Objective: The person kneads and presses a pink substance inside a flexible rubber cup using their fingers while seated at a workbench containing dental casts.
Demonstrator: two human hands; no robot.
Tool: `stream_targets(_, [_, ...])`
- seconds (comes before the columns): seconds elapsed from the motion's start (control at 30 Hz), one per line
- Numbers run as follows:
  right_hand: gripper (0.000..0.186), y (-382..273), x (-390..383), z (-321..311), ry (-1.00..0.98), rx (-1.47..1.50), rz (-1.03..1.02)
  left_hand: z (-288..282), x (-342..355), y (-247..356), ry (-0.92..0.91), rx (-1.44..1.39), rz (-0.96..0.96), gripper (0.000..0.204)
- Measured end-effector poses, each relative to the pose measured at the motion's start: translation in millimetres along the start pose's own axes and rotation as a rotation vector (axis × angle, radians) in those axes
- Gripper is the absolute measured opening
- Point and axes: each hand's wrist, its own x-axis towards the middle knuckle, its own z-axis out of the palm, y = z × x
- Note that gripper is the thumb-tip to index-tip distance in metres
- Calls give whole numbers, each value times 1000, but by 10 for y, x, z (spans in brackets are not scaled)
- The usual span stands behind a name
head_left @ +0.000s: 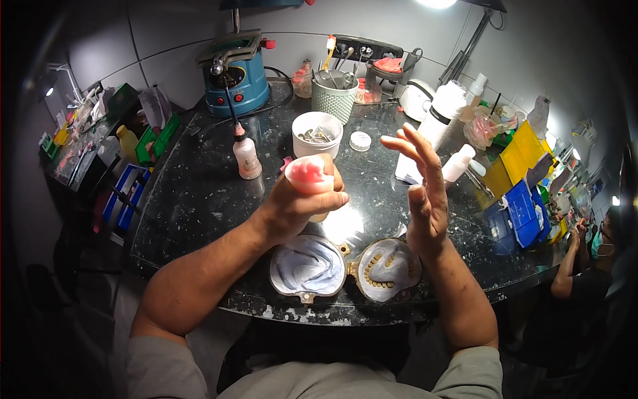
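My left hand [282,211] is wrapped round a small translucent cup [307,187], held up over the bench. Soft pink material [310,169] shows at the cup's mouth. To its right, my right hand [426,206] is raised and holds nothing, its fingers stretched and apart. Below the hands, two metal denture flask halves lie side by side near the bench's front edge. The left half [308,266] has a whitish plaster mould with a curved groove. In the plaster of the right half [380,274] sits an arch of yellowish teeth, partly behind my right forearm.
On the black bench [193,219] stand a dropper bottle [247,156], a white tub [317,147] of metal bits, a tool basket [334,103] and a blue machine [236,86]. White bottles [449,106] and blue and yellow bins [525,206] are at right. Another person [585,266] sits at far right.
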Motion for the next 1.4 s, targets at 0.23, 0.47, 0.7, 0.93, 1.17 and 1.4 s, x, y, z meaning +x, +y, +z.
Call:
stream_targets(0.23, [26, 0, -90, -126, 222, -41, 47, 17, 7, 16, 32, -14, 25, 26])
stream_targets(0.47, [17, -49, 67, -11, 234, 98, 30, 64, 11, 8, 128, 255, 98, 40])
stream_targets(0.7, [30, -99, -136, -77, -11, 71, 503, 136, 9, 44, 165, 442, 137, 51])
stream_targets(0.93, [80, -248, -9, 109, -195, -110, -276, 119, 4, -9, 162, 370, 140, 55])
stream_targets(1.17, [78, -309, 24, 157, -193, 40, -307, 226, 0, 36, 152, 380, 42, 54])
stream_targets(1.4, [8, -14, -19, -92, 74, 69, -61, 172, -33, 17, 139, 541, 130, 52])
